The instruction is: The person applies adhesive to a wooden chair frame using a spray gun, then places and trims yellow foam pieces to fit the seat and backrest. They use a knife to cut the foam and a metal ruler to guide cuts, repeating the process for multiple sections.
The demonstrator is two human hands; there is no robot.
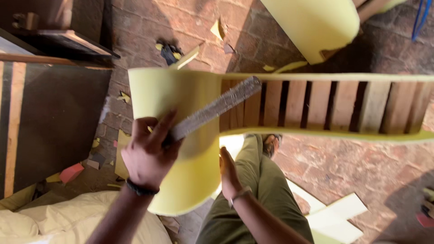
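- Head view, left hand (147,156): fingers closed around the handle end of a long rough-surfaced blade (217,107) (grey, gritty-looking); a dark band sits at the wrist.
- Blade: runs up and away from the grip, lying across the face of the yellow foam sheet (181,135), its far tip over the wooden slats.
- Right hand (229,174): flat against the lower edge of the foam sheet, just beside the left grip; whether the fingers curl around the foam cannot be told (they are hidden behind it).
- Foam sheet: wraps around the near end of a wooden slatted frame (325,105), hanging down past both hands.
- Beyond the grip: a second foam piece (312,25) on the brick floor (352,167).
- Below the grip: olive trousers (257,190), foam offcuts (337,214), pale cushion (68,217).
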